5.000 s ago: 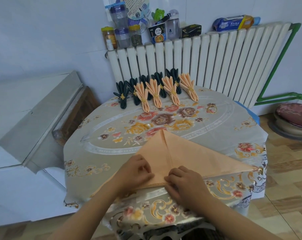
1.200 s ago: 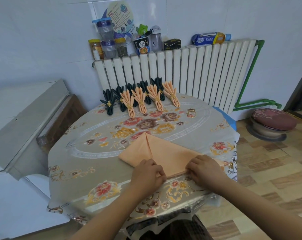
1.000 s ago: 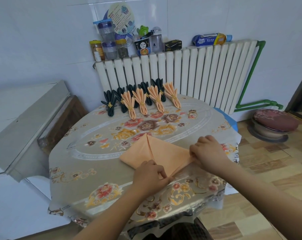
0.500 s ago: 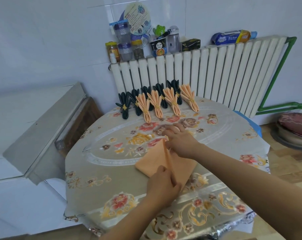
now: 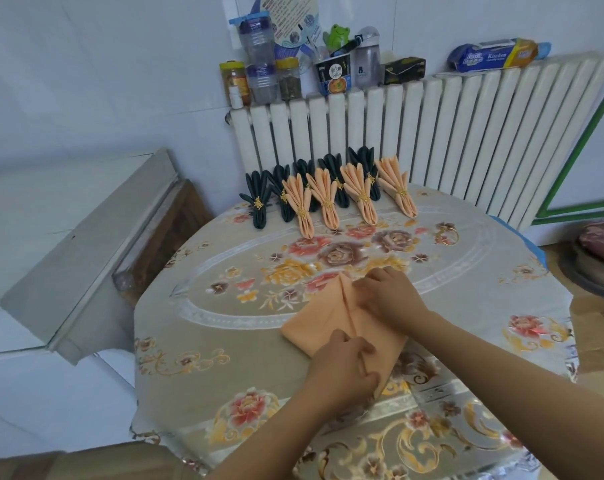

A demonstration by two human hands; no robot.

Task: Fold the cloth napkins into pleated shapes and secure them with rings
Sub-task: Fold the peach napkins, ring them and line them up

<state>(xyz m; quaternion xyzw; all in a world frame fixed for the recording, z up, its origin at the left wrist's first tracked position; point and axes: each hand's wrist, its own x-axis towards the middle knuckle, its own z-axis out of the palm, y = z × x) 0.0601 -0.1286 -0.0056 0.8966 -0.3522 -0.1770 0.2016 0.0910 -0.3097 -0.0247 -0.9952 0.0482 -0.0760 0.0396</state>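
An orange cloth napkin (image 5: 319, 322) lies on the round table, folded into a diamond with a crease down its middle. My left hand (image 5: 342, 370) grips its near corner with curled fingers and thumb. My right hand (image 5: 388, 297) rests on the right flap near the top corner and presses it down. Along the table's far edge stand several finished orange pleated napkins (image 5: 326, 199) and dark green pleated napkins (image 5: 259, 202), each held by a gold ring. A loose gold ring (image 5: 447, 234) lies on the cloth to the far right.
The floral tablecloth (image 5: 224, 344) covers the table and hangs over its edge. A white radiator (image 5: 466, 133) behind carries jars, bottles and boxes. A grey cabinet (image 5: 85, 258) stands to the left. A cushioned stool (image 5: 602, 244) sits on the floor at right.
The napkin went from a wide triangle to a diamond. My right hand carried the right corner up to the top, then settled onto the flap. My left hand stayed at the near corner.
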